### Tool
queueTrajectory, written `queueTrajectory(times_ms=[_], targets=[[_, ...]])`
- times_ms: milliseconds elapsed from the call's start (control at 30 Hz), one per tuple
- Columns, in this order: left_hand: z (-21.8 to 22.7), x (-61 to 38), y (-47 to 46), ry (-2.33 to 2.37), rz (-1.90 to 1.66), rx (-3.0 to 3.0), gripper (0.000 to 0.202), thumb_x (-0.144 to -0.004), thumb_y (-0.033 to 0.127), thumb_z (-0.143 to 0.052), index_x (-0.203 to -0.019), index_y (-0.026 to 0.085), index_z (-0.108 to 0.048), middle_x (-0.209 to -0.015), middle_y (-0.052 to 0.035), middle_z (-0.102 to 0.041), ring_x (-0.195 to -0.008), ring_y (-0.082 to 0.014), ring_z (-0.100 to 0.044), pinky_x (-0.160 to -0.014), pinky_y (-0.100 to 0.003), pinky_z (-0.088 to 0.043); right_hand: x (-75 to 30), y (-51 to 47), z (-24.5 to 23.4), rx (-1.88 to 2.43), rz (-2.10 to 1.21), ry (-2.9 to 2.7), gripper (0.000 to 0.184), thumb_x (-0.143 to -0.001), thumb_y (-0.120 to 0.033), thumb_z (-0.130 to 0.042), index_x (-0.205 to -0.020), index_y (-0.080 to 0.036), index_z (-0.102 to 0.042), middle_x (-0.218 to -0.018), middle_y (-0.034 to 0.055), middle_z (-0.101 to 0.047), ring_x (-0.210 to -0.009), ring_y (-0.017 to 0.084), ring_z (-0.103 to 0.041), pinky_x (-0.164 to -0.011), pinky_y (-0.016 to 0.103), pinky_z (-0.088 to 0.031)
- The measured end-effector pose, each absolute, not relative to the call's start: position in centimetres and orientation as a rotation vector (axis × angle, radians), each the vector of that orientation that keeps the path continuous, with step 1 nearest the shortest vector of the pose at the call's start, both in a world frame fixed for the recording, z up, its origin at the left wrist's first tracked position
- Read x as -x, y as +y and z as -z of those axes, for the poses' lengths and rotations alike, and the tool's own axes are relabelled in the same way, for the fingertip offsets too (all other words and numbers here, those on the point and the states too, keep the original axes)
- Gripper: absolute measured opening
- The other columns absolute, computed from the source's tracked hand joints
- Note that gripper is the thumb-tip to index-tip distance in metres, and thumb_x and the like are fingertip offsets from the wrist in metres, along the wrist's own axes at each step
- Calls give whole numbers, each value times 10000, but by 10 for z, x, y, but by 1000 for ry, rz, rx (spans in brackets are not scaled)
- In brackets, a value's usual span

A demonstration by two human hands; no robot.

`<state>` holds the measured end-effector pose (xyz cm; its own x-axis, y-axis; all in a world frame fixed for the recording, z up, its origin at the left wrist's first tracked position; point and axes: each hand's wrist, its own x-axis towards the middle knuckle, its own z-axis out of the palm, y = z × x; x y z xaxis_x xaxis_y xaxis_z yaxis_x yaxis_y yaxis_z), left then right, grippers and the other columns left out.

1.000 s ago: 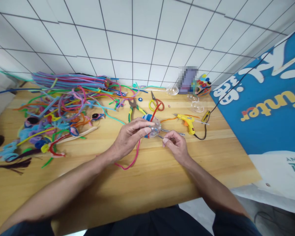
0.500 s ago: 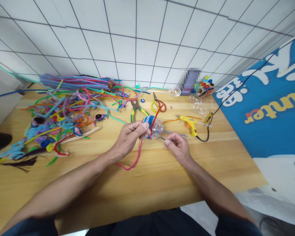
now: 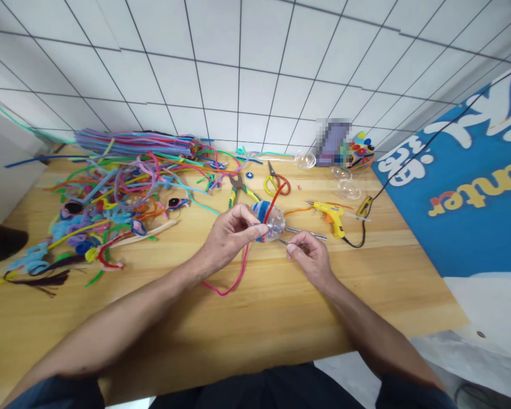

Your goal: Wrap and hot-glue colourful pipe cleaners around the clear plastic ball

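Note:
My left hand (image 3: 232, 234) grips a clear plastic ball (image 3: 272, 222) partly wrapped in blue pipe cleaner, held just above the wooden table (image 3: 255, 307). A red pipe cleaner (image 3: 238, 272) runs over the ball and trails down in a loop onto the table below my left wrist. My right hand (image 3: 309, 258) is closed in a pinch on a thin grey metal tool (image 3: 283, 241) whose tip points at the ball from the right.
A big heap of coloured pipe cleaners (image 3: 119, 187) covers the table's left. Behind the ball lie pliers (image 3: 237, 189), scissors (image 3: 275, 180), a metal rod (image 3: 307, 233) and a yellow glue gun (image 3: 333, 217) with its black cord. Clear half shells (image 3: 348, 188) and a decorated ball (image 3: 360, 153) sit far right.
Both hands have stayed together at the ball with the same grips; the view has drifted a little, and the ball has turned slightly in my left fingers.

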<state>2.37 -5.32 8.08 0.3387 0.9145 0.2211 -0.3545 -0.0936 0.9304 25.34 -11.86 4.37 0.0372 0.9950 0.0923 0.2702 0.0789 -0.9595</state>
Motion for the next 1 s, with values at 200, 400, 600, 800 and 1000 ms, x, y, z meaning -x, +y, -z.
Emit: queueTrajectory(times_ms=[200, 400, 600, 800, 1000], targets=[[-80, -20, -53, 743, -1126, -1203, 420, -797, 548, -980, -844, 180, -783, -762, -5, -755, -669, -119, -635, -664, -249, -547, -253, -118, -42, 1356, -952, -1418, 243, -889, -431, -772, -778, -246, -661, -630, -29, -661, -575, 148, -560, -567, 275, -449], [-73, -19, -49, 733, -1095, -1211, 418, -849, 598, -923, -976, 202, -879, -925, -57, -847, -673, -123, -633, -672, -267, -562, -253, -118, -43, 1339, -945, -1429, 224, -890, -410, -762, -775, -249, -656, -635, -32, -648, -570, 143, -543, -565, 276, -430], [-72, -20, -47, 757, -1095, -1123, 442, -721, 561, -1020, -910, 193, -865, -891, -57, -855, -682, -138, -690, -677, -280, -588, -254, -118, -42, 1344, -959, -1418, 220, -891, -406, -756, -777, -247, -655, -629, -33, -650, -562, 141, -543, -559, 274, -420], [-78, -19, -48, 768, -1199, -1100, 548, -741, 595, -1009, -652, 185, -656, -639, 25, -667, -609, -99, -589, -628, -246, -508, -254, -119, -41, 1343, -941, -1400, 199, -887, -389, -747, -780, -246, -660, -632, -30, -659, -576, 146, -570, -575, 275, -448], [-80, -19, -43, 745, -1212, -1035, 646, -903, 712, -829, -608, 195, -579, -569, 27, -525, -580, -104, -491, -601, -264, -419, -255, -118, -41, 1343, -953, -1394, 198, -884, -384, -745, -778, -246, -651, -627, -28, -666, -565, 142, -572, -566, 265, -449]])
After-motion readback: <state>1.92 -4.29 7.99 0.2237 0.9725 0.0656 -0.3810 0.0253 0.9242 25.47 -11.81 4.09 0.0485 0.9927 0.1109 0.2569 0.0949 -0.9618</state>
